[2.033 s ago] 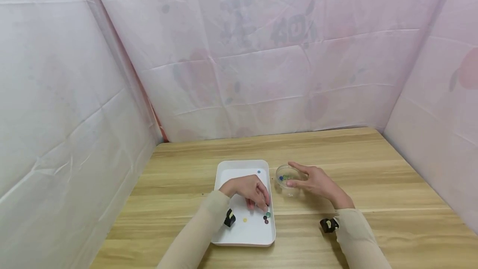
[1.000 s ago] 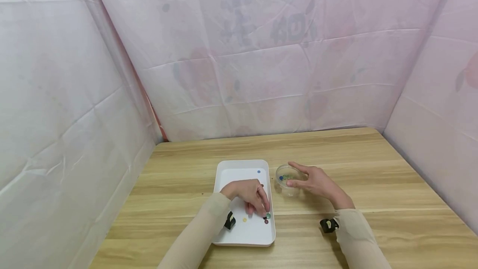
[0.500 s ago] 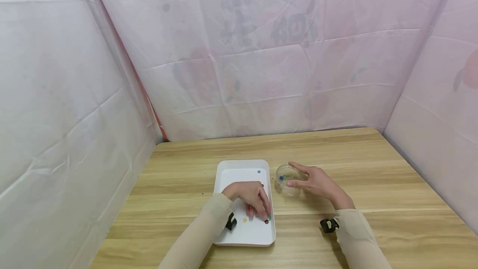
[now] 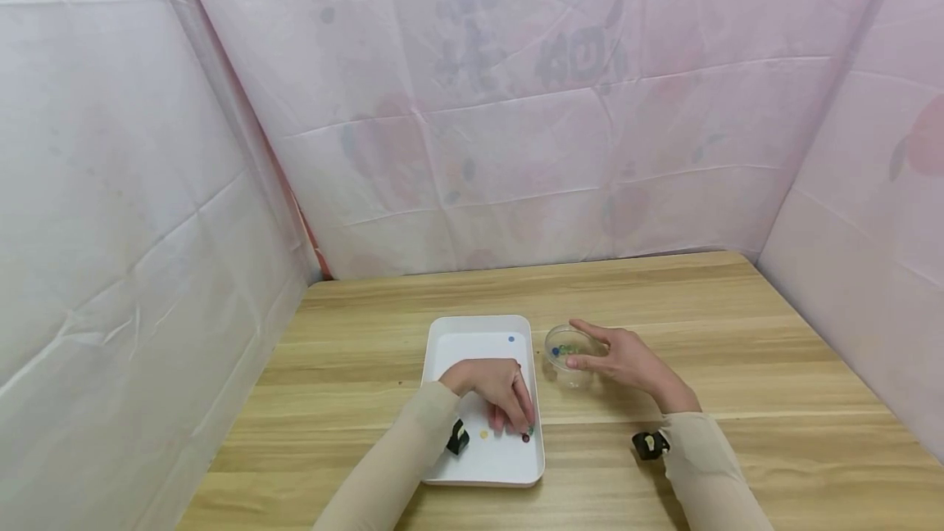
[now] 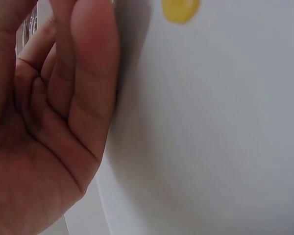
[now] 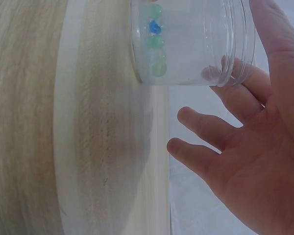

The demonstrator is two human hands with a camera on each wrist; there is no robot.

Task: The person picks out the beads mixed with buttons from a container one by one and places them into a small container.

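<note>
Left hand is down in the shallow white plastic tray, fingers curled over small coloured beads; grasp not discernible. Several remain there. Right hand loosely steadies the clear round jar, already holding a few beads.

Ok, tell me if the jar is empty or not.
Not empty: the jar holds a few green beads and a blue one at its bottom.

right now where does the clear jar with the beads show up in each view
Head: the clear jar stands on the table just right of the white tray, gripped by the right hand.
Left wrist: not in it for sure.
Right wrist: top centre.
Shared landmark: the right hand.
</note>
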